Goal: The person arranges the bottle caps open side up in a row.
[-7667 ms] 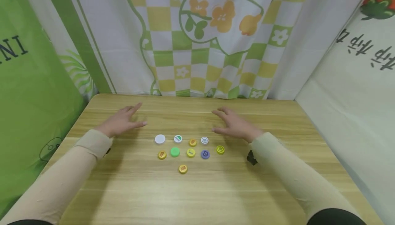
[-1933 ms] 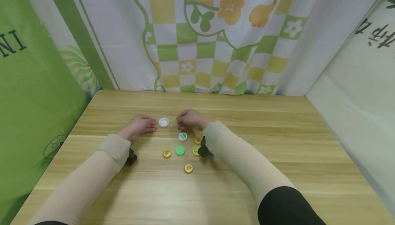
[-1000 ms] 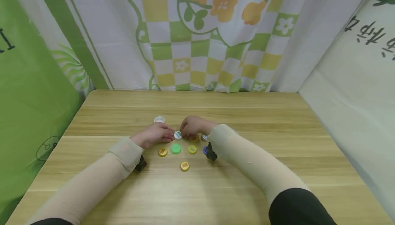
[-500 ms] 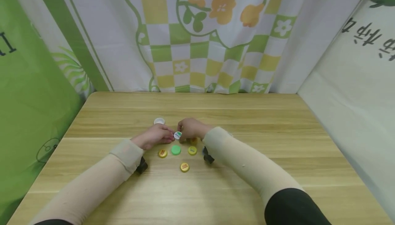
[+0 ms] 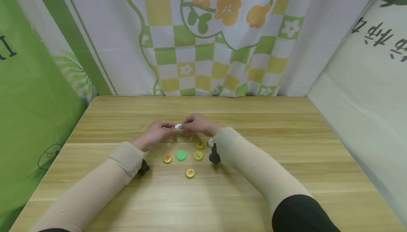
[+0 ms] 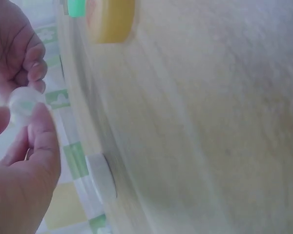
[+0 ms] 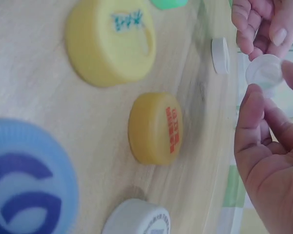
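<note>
A small white bottle cap (image 5: 178, 126) is held up off the table between both hands. My left hand (image 5: 155, 133) pinches its left edge, and my right hand (image 5: 200, 124) pinches the right. In the right wrist view the cap (image 7: 264, 74) turns its hollow side toward the camera, with right fingertips on its rim. Below the left fingers a larger white cap (image 6: 101, 178) lies on the table, mostly covered in the head view. Nearer to me lie a green cap (image 5: 181, 155), yellow caps (image 5: 198, 155) and an orange-yellow cap (image 5: 200, 145).
Beside the right wrist are a white printed cap (image 5: 211, 142) and a blue cap (image 7: 29, 185), partly covered in the head view. More orange-yellow caps lie at the left (image 5: 167, 159) and front (image 5: 190, 173). A patterned curtain (image 5: 203, 59) stands along the wooden table's (image 5: 254, 112) back edge.
Both hands have lifted the white-and-green-topped cap from the table and moved away from me with it. Earlier, the larger white cap moved farther back and was turned hollow side up.
</note>
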Action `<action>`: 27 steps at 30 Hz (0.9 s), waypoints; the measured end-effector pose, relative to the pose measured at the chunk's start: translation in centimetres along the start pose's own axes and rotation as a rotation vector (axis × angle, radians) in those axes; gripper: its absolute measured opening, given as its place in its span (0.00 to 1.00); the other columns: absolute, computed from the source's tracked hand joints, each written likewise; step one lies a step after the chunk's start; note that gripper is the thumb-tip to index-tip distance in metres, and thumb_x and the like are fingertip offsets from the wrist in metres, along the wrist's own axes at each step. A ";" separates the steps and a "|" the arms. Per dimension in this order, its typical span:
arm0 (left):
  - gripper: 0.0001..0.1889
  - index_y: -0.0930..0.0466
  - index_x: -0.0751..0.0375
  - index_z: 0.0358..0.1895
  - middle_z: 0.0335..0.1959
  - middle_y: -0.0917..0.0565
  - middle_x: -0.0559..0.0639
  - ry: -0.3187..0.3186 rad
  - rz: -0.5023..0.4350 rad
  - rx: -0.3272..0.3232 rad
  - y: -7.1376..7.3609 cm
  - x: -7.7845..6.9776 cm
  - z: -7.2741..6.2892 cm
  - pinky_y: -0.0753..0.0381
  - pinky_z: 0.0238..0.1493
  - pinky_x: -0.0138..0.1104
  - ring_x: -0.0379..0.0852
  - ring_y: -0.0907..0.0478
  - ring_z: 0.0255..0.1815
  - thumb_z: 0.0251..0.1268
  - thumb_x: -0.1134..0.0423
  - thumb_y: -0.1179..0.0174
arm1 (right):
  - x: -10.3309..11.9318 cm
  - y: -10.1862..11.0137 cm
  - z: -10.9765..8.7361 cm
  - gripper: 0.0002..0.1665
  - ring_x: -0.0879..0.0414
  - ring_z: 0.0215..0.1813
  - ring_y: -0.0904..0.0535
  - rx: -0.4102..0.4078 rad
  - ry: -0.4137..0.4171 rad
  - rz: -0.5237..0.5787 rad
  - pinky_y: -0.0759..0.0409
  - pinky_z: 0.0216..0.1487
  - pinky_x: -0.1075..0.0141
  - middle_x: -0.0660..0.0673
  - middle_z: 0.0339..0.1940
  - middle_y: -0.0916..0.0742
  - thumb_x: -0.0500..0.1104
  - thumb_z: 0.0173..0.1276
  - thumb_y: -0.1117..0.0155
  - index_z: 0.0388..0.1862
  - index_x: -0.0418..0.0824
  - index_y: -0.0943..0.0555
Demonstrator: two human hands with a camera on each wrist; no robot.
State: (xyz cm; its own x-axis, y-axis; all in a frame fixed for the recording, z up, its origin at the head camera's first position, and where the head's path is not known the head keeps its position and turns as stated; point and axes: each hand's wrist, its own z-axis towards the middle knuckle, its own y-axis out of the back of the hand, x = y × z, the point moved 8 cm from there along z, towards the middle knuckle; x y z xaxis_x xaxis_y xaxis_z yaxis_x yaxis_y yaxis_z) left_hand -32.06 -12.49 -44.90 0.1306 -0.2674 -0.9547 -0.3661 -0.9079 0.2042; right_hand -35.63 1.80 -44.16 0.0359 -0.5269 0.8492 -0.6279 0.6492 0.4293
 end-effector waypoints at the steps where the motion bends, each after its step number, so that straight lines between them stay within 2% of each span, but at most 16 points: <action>1: 0.21 0.30 0.80 0.67 0.63 0.24 0.70 0.005 -0.018 -0.020 0.1 0.0 0.1 0.21 0.65 0.48 0.65 0.25 0.63 0.79 0.69 0.48 | -0.1 0.1 0.1 0.17 0.50 0.49 0.17 -0.009 -0.007 0.033 0.16 0.54 0.58 0.39 0.49 0.13 0.44 0.78 0.37 0.54 0.32 0.17; 6: 0.19 0.30 0.82 0.65 0.54 0.19 0.66 0.003 -0.102 -0.103 0.8 0.4 0.6 0.16 0.55 0.37 0.57 0.19 0.54 0.80 0.70 0.49 | -0.2 0.0 0.4 0.15 0.55 0.43 0.19 -0.033 -0.015 0.198 0.16 0.50 0.63 0.41 0.43 0.14 0.41 0.81 0.42 0.55 0.29 0.20; 10: 0.18 0.29 0.82 0.64 0.51 0.19 0.63 0.000 -0.118 -0.144 1.3 0.3 0.9 0.15 0.50 0.31 0.53 0.19 0.51 0.81 0.69 0.49 | 0.1 -0.2 0.7 0.12 0.57 0.38 0.21 -0.057 -0.004 0.272 0.16 0.43 0.69 0.42 0.38 0.17 0.37 0.82 0.45 0.51 0.28 0.21; 14: 0.17 0.28 0.80 0.62 0.52 0.20 0.62 0.010 -0.117 -0.168 1.7 0.3 1.3 0.15 0.49 0.30 0.50 0.19 0.49 0.81 0.69 0.48 | 0.2 -0.2 0.9 0.12 0.57 0.38 0.21 -0.093 -0.008 0.265 0.15 0.44 0.68 0.42 0.37 0.17 0.37 0.82 0.45 0.48 0.28 0.20; 19: 0.14 0.27 0.79 0.59 0.49 0.20 0.61 0.011 -0.094 -0.177 2.1 0.4 1.9 0.14 0.48 0.31 0.48 0.19 0.46 0.80 0.71 0.49 | 0.3 -0.3 1.0 0.11 0.54 0.41 0.19 -0.136 -0.020 0.255 0.14 0.49 0.64 0.41 0.38 0.16 0.35 0.81 0.43 0.50 0.26 0.19; 27: 0.16 0.25 0.80 0.60 0.51 0.18 0.66 0.013 0.047 -0.170 2.6 -0.1 2.4 0.15 0.55 0.40 0.56 0.18 0.50 0.79 0.71 0.49 | 0.1 -0.3 1.4 0.10 0.48 0.42 0.13 -0.214 -0.064 0.246 0.12 0.47 0.61 0.37 0.40 0.13 0.32 0.79 0.42 0.54 0.28 0.21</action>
State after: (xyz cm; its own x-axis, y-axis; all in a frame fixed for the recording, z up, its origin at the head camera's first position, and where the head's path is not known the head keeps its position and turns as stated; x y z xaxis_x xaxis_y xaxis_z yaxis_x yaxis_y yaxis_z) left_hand -35.25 -14.00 -44.78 0.1293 -0.3137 -0.9407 -0.2114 -0.9356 0.2829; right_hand -36.48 0.76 -44.62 -0.1501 -0.3691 0.9172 -0.4336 0.8583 0.2744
